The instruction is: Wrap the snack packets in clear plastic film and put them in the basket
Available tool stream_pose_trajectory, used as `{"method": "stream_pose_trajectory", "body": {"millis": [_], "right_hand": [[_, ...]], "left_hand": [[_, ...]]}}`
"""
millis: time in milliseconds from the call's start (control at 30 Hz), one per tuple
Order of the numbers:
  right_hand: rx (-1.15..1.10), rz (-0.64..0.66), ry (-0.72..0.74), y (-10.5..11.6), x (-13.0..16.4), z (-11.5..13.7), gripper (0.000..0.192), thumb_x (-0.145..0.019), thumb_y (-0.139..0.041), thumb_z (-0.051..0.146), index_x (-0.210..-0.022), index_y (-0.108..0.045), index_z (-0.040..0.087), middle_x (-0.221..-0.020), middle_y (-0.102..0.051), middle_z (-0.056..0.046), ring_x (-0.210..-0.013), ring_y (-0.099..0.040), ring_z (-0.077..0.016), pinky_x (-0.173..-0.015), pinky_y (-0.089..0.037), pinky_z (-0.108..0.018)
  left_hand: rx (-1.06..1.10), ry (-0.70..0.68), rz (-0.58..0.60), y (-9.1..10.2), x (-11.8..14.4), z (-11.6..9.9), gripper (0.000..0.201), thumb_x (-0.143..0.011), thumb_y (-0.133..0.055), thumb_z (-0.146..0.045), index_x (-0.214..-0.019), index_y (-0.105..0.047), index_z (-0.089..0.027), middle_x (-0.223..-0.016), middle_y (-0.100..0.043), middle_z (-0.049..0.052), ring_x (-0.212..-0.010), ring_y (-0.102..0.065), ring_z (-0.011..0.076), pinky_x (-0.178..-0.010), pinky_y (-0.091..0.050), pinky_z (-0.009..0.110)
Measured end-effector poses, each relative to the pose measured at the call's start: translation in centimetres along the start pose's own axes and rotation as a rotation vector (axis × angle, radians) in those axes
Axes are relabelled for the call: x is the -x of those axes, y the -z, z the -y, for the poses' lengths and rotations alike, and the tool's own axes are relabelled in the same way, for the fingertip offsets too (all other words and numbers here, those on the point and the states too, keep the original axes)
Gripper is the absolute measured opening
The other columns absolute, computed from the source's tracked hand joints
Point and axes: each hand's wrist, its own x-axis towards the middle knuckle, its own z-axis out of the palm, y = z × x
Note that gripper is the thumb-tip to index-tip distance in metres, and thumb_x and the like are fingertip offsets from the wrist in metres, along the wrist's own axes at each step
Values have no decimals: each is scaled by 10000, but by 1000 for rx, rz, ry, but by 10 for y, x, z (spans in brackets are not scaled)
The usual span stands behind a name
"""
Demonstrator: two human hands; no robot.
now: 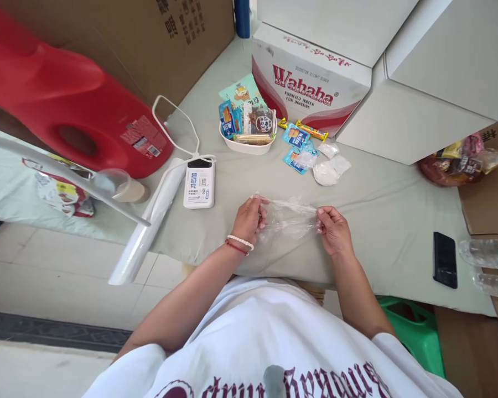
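A clear plastic bag (pixel 288 216) is stretched between my two hands just above the grey-green table cover (pixel 382 210). My left hand (pixel 249 220), with bead bracelets on the wrist, pinches the bag's left end. My right hand (pixel 334 229) pinches its right end. Beyond the bag, a white bowl (pixel 249 145) holds several snack packets. More small packets (pixel 299 145) and clear wrappers (pixel 330 168) lie loose to the bowl's right.
A roll of clear bags (pixel 149 221) and a white power bank (pixel 199 185) with its cable lie at left. A large red jug (pixel 66 105), a Wahaha carton (pixel 311 88), white boxes (pixel 431 72), a black phone (pixel 445 258), a snack bag (pixel 460 160) and water bottles (pixel 487 254) surround the table.
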Motion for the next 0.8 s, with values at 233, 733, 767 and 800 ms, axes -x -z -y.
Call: {"method": "stream_pose_trajectory", "body": {"millis": [233, 733, 767, 800], "right_hand": [[119, 49, 64, 17, 5, 2, 407, -787, -795, 575, -889, -589, 238, -937, -674, -11, -755, -624, -144, -619, -540, -258], [391, -78, 184, 60, 19, 12, 318, -868, -718, 522, -889, -601, 227, -679, -592, 40, -503, -457, -103, -472, -378, -242], [394, -126, 145, 77, 30, 12, 331, -849, -728, 535, -879, -605, 229, -676, -591, 34, -497, -452, -108, -465, -375, -249], [411, -165, 93, 97, 46, 13, 340, -828, -741, 546, -866, -613, 233, -668, -586, 29, -494, -451, -118, -462, -376, -260]], "left_hand": [[-580, -480, -126, 18, 6, 3, 429, -855, -643, -520, -1129, -619, -191, -961, -616, 75, -902, -626, 228, -825, -540, 391], [-548, -372, 213, -20, -54, -13, 243, -872, -592, -399, -764, -638, -187, -594, -560, -6, -612, -562, 166, -662, -432, 291], [-470, -320, 258, -18, -50, -11, 239, -853, -618, -413, -805, -648, -180, -640, -598, 2, -634, -572, 161, -665, -440, 284], [-423, -287, 306, -14, -46, -10, 253, -834, -648, -423, -871, -666, -173, -720, -648, 20, -687, -597, 164, -686, -456, 283]]}}
